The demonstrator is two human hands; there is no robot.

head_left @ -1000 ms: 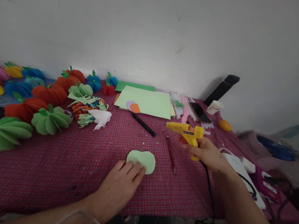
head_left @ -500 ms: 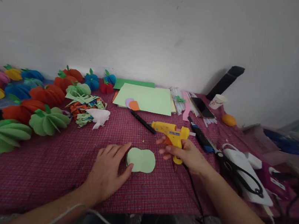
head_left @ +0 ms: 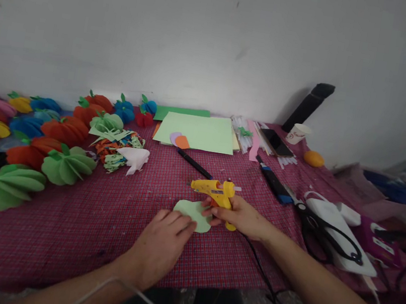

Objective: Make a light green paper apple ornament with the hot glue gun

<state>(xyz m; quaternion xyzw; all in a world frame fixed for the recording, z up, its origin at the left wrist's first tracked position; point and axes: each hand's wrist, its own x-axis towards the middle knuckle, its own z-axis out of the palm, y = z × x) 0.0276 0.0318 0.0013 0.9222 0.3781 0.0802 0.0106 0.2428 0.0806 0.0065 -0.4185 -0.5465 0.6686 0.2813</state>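
Note:
My right hand (head_left: 239, 216) grips a yellow hot glue gun (head_left: 216, 189). A clear glue stick juts from its back end and the nozzle points left. Under it on the cloth lies a stack of light green paper cutouts (head_left: 192, 212) with a wavy outline. The right hand's fingertips reach the cutouts' right edge. On the near left edge, my left hand (head_left: 167, 240) has its fingers bent and closed together on the paper; its fingers partly hide the stack.
Paper pumpkins (head_left: 65, 129) crowd the left side beside paper scraps (head_left: 117, 149). Light green sheets (head_left: 202, 131) and a black pen (head_left: 194, 163) lie behind. To the right are a utility knife (head_left: 274, 184), scissors (head_left: 323, 231), a white power strip (head_left: 338, 238) and a paper cup (head_left: 298, 133).
My right hand has brought the glue gun left and nearer, its fingertips now at the cutouts. My left hand has shifted right onto the cutouts, its spread fingers now closed.

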